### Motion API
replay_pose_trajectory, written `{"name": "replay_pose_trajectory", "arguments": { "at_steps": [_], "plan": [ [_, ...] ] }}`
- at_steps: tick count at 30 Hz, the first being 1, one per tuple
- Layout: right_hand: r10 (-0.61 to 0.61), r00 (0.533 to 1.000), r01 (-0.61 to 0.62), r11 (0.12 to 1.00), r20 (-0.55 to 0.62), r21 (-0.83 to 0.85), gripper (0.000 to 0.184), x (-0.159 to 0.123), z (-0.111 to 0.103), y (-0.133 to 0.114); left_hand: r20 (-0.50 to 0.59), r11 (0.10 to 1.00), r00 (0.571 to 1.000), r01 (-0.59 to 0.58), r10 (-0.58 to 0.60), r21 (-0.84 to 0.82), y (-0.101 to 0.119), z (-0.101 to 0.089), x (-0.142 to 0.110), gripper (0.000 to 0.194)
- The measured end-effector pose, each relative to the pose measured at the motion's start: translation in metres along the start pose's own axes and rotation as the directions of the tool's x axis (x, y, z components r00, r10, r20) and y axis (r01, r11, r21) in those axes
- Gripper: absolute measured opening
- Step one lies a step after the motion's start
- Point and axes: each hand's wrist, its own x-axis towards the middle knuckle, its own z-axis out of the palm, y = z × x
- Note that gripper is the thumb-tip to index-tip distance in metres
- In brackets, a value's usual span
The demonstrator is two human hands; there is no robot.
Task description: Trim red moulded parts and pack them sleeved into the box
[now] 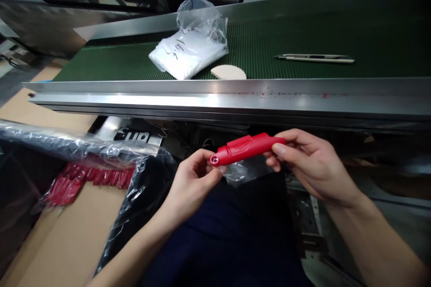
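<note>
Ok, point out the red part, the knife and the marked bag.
Red part (pixel 247 149): head view, middle of body.
Knife (pixel 316 58): head view, handle.
Marked bag (pixel 193 51): head view, white lower portion.

The left hand (pixel 191 184) and the right hand (pixel 313 166) are bare, with slim fingers; the right thumbnail (pixel 278 147) looks short. The left forearm (pixel 143 237) and right forearm (pixel 370 228) are bare as far as the view reaches, each narrowing toward the wrist. A dark navy garment (pixel 212 228) covers the body, plain and softly creased, perhaps trousers or an apron, though shadow blurs its outline.
</note>
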Motion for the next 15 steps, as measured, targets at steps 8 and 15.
{"name": "replay_pose_trajectory", "arguments": {
  "at_steps": [8, 15],
  "plan": [
    [-0.045, 0.999, 0.048, 0.992, 0.027, -0.114, 0.012, -0.013, -0.007, 0.012, -0.049, 0.985, 0.993, -0.098, 0.106, 0.142, -0.001, 0.001, -0.003, 0.011],
    [-0.365, 0.917, 0.399, 0.807, 0.163, -0.435, 0.028, -0.026, -0.01, 0.011, -0.159, 0.904, 0.923, -0.29, 0.351, 0.313, -0.009, -0.005, -0.003, 0.011]
  ]
}}
